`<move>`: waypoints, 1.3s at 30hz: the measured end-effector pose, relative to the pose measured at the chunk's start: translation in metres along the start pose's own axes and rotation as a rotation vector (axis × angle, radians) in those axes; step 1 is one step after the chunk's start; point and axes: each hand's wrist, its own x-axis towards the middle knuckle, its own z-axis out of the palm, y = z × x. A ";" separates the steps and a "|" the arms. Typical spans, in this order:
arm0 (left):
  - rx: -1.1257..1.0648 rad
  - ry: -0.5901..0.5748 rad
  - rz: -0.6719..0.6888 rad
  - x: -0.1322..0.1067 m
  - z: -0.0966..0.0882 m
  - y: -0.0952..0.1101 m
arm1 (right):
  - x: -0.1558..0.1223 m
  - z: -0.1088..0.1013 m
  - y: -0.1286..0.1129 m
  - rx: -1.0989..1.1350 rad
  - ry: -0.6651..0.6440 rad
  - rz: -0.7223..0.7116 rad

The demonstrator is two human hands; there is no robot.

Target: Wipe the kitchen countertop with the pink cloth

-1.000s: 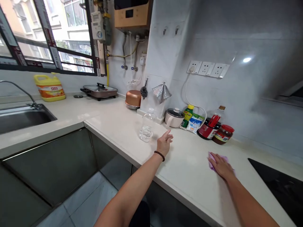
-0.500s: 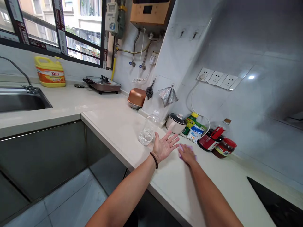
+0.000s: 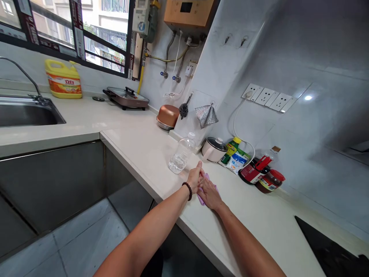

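Observation:
A pink cloth lies on the pale countertop, mostly covered by my right hand, which presses on it with bent fingers. My left hand, a dark beaded bracelet at its wrist, is upright on its edge, thumb pointing up. Its fingers meet the fingertips of the right hand at the cloth and are partly hidden; nothing shows in its grasp. Just beyond the left hand stands a clear plastic bottle with a white cap, holding some clear liquid.
Along the wall stand a small pot, seasoning packets, a dark bottle and a red-lidded jar. Farther back are a copper-coloured bowl and an electric pan. A black cooktop lies right, a sink left.
My right hand has slid the cloth leftward to my left hand. The left hand has turned from palm up to thumb up, and its fingers now meet the right hand.

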 end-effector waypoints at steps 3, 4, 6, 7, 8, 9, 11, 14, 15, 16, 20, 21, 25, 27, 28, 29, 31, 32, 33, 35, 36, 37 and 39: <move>0.061 0.106 0.097 -0.001 -0.004 0.006 | -0.050 -0.004 0.038 0.008 0.015 0.144; 0.053 0.096 0.113 -0.002 -0.005 0.008 | -0.071 -0.004 0.057 -0.001 0.025 0.205; -0.054 -0.014 0.073 -0.003 -0.005 0.013 | -0.118 -0.004 0.103 -0.018 0.054 0.357; -0.146 -0.091 0.026 -0.003 -0.004 0.016 | -0.141 -0.004 0.128 -0.025 0.065 0.436; -0.246 -0.162 -0.023 -0.004 -0.003 0.018 | -0.163 -0.003 0.151 -0.033 0.081 0.514; -0.338 -0.221 -0.068 -0.004 -0.002 0.020 | -0.182 -0.003 0.172 -0.039 0.100 0.583; -0.464 -0.287 -0.126 -0.005 0.001 0.023 | -0.210 -0.005 0.201 -0.053 0.152 0.695; -0.533 -0.330 -0.174 -0.006 0.003 0.023 | -0.218 -0.013 0.206 -0.063 0.208 0.787; -0.543 -0.335 -0.183 -0.005 0.004 0.023 | -0.213 -0.017 0.199 -0.068 0.228 0.824; -0.551 -0.337 -0.189 -0.005 0.004 0.022 | -0.205 -0.021 0.188 -0.073 0.252 0.863; -0.565 -0.333 -0.196 -0.004 0.003 0.020 | -0.153 -0.029 0.134 -0.074 0.355 0.873; -0.567 -0.335 -0.195 -0.004 0.003 0.020 | -0.138 -0.028 0.121 -0.062 0.361 0.834; -0.547 -0.355 -0.173 -0.003 0.002 0.019 | -0.079 -0.020 0.079 0.034 0.383 0.695; -0.505 -0.356 -0.150 -0.004 0.001 0.019 | -0.057 -0.020 0.060 0.077 0.430 0.671; -0.475 -0.353 -0.138 -0.004 0.001 0.019 | -0.048 -0.022 0.050 0.097 0.473 0.668; -0.440 -0.348 -0.124 -0.005 0.001 0.019 | -0.041 -0.024 0.039 0.128 0.535 0.654; -0.367 -0.338 -0.100 -0.006 0.002 0.019 | -0.032 -0.027 0.017 0.211 0.674 0.550; -0.334 -0.336 -0.089 -0.006 0.002 0.018 | -0.028 -0.028 0.007 0.247 0.724 0.462; -0.305 -0.337 -0.078 -0.006 0.003 0.018 | -0.024 -0.028 -0.003 0.267 0.749 0.369; -0.259 -0.345 -0.058 -0.007 0.005 0.016 | -0.016 -0.027 -0.017 0.234 0.708 0.270; -0.241 -0.346 -0.054 -0.007 0.006 0.016 | -0.011 -0.028 -0.019 0.201 0.672 0.277; -0.226 -0.348 -0.057 -0.008 0.006 0.016 | -0.008 -0.030 -0.019 0.173 0.644 0.310; -0.226 -0.354 -0.071 -0.010 0.006 0.016 | -0.005 -0.039 -0.010 0.142 0.616 0.397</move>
